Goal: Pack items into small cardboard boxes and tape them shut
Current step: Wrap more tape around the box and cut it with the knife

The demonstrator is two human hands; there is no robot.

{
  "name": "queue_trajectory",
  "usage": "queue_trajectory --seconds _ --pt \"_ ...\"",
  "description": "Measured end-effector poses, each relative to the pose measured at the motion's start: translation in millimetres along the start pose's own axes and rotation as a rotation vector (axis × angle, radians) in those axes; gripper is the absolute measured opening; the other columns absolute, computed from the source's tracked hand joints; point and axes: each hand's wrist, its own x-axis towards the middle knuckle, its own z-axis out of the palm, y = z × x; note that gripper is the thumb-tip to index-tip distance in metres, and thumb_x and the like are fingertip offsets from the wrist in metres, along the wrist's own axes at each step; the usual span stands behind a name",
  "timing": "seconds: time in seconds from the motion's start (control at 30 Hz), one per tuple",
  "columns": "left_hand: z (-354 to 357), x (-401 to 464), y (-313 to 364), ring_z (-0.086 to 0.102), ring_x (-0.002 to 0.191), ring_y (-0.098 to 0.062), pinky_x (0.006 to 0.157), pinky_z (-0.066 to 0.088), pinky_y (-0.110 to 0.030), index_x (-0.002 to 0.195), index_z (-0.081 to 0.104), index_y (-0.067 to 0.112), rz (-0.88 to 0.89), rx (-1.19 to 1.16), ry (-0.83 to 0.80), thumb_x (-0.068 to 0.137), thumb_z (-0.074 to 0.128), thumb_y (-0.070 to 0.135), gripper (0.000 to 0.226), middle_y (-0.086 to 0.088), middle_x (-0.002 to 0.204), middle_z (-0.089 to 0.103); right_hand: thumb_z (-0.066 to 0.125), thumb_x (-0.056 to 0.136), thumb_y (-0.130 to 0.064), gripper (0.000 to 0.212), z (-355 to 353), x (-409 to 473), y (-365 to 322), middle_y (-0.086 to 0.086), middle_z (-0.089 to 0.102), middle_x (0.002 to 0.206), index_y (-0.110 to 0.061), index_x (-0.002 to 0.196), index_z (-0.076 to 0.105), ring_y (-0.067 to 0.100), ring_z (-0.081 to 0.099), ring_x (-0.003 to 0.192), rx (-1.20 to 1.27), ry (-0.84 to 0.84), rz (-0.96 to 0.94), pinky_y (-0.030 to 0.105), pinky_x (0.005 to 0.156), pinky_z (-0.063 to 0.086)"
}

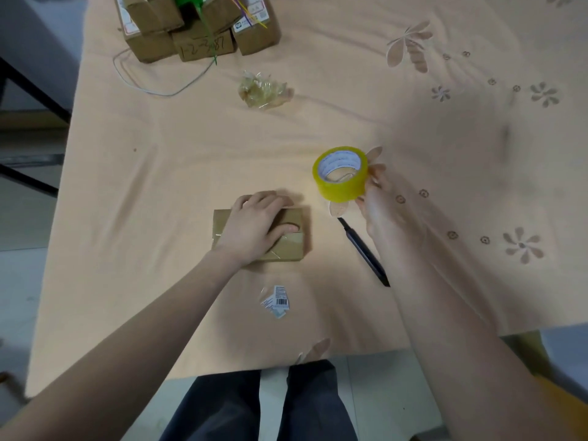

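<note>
The box (pixel 283 237) lies on the table (pixel 159 160) near its front edge. The left hand (pixel 254 224) rests flat on the box, fingers relaxed. Right of the box, the right hand (pixel 378 205) grips a yellow tape roll (pixel 342 173), held above the table. A black knife (pixel 364 253) lies just beside the box.

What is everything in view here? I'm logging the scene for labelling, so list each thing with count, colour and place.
cardboard box: one, brown, taped, near centre under the left hand
tape roll: one, yellow, held above the table
black pen-like tool: one, right of the box
barcode label scrap: one, white, near edge
crumpled tape wad: one, clear, far centre
stacked boxes: several, brown, far left
white cable: one, beside the stack
tablecloth: one, peach, flowered
left hand: rests on the box
right hand: grips the roll
</note>
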Motion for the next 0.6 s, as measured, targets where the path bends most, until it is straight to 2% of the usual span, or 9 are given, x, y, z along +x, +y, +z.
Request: queue_trajectory --seconds 0.03,0.1,0.17,0.23,0.33,0.4,0.47,0.53,0.6 --pt "0.0 -3.7 -0.8 0.044 0.127 -0.019 0.102 0.024 -0.034 0.120 0.057 0.018 -0.006 0.004 0.051 0.091 0.055 0.044 0.039 0.004 0.126 0.059 0.049 0.095 -0.013 0.020 -2.5 1.4 1.9 0.002 0.064 0.112 -0.028 0.098 0.061 0.018 0.059 0.112 -0.048 0.006 -0.003 0.043 0.105 0.044" --pt "-0.1 -10.3 -4.0 0.044 0.128 -0.020 0.104 0.024 -0.035 0.118 0.059 0.017 -0.033 0.007 0.107 0.094 0.053 0.039 0.033 0.002 0.127 0.058 0.048 0.092 -0.008 0.024 -6.9 1.8 5.9 0.000 0.065 0.109 -0.023 0.102 0.065 0.018 0.059 0.116 -0.095 -0.020 -0.002 0.041 0.107 0.042" --pt "-0.8 -16.0 -8.3 0.042 0.130 -0.020 0.106 0.025 -0.037 0.120 0.057 0.017 -0.061 0.005 0.124 0.095 0.050 0.035 0.032 0.002 0.130 0.055 0.041 0.092 0.001 0.032 -10.1 -0.7 8.3 0.003 0.064 0.111 -0.016 0.106 0.064 0.021 0.057 0.119 -0.056 -0.031 0.014 0.040 0.108 0.041" --pt "-2.4 -20.3 -13.5 0.042 0.130 -0.020 0.107 0.025 -0.037 0.122 0.056 0.017 -0.095 -0.009 0.151 0.096 0.049 0.033 0.031 0.002 0.134 0.052 0.034 0.091 0.005 0.037 -12.9 -5.9 9.3 0.000 0.062 0.111 -0.021 0.099 0.059 0.020 0.055 0.120 0.029 -0.010 0.031 0.035 0.109 0.040" --pt "-5.2 -24.1 -18.8 0.040 0.130 -0.022 0.107 0.024 -0.035 0.127 0.053 0.016 -0.213 -0.083 0.210 0.098 0.046 0.028 0.032 -0.001 0.140 0.046 0.035 0.089 0.006 0.038 -14.5 -14.7 7.2 0.001 0.062 0.110 -0.017 0.108 0.059 0.020 0.055 0.111 -0.112 0.009 -0.044 0.028 0.098 0.043" --pt "-6.2 -25.1 -20.1 0.039 0.131 -0.024 0.109 0.026 -0.035 0.130 0.051 0.012 -0.335 -0.198 0.255 0.099 0.043 0.025 0.034 -0.007 0.142 0.042 0.040 0.088 0.005 0.033 -9.6 -24.3 4.4 0.009 0.062 0.112 -0.008 0.112 0.058 0.022 0.056 0.104 -0.198 0.095 -0.167 0.029 0.093 0.044" --pt "-7.3 -26.9 -19.9 0.037 0.132 -0.022 0.109 0.026 -0.028 0.132 0.048 0.008 -0.494 -0.429 0.295 0.100 0.040 0.025 0.037 -0.008 0.142 0.039 0.039 0.088 0.007 0.029 5.3 -45.9 3.6 0.015 0.061 0.111 0.000 0.109 0.058 0.022 0.054 0.102 -0.203 0.155 -0.275 0.024 0.089 0.043" --pt "-6.8 -29.5 -17.5 0.035 0.133 -0.015 0.107 0.025 -0.022 0.136 0.042 0.011 -0.643 -0.691 0.279 0.101 0.037 0.031 0.041 -0.004 0.141 0.035 0.039 0.094 0.003 0.031 24.5 -72.2 11.9 0.019 0.056 0.124 0.005 0.121 0.054 0.019 0.050 0.110 -0.228 0.059 -0.285 0.018 0.089 0.037" --pt "-4.4 -31.0 -12.9 0.033 0.133 -0.010 0.108 0.023 -0.020 0.140 0.037 0.015 -0.686 -0.799 0.232 0.101 0.035 0.038 0.046 -0.001 0.143 0.032 0.041 0.099 -0.011 0.040 42.2 -94.5 24.9 0.014 0.047 0.140 -0.003 0.138 0.043 0.015 0.044 0.120 -0.336 -0.115 -0.229 0.003 0.082 0.025"
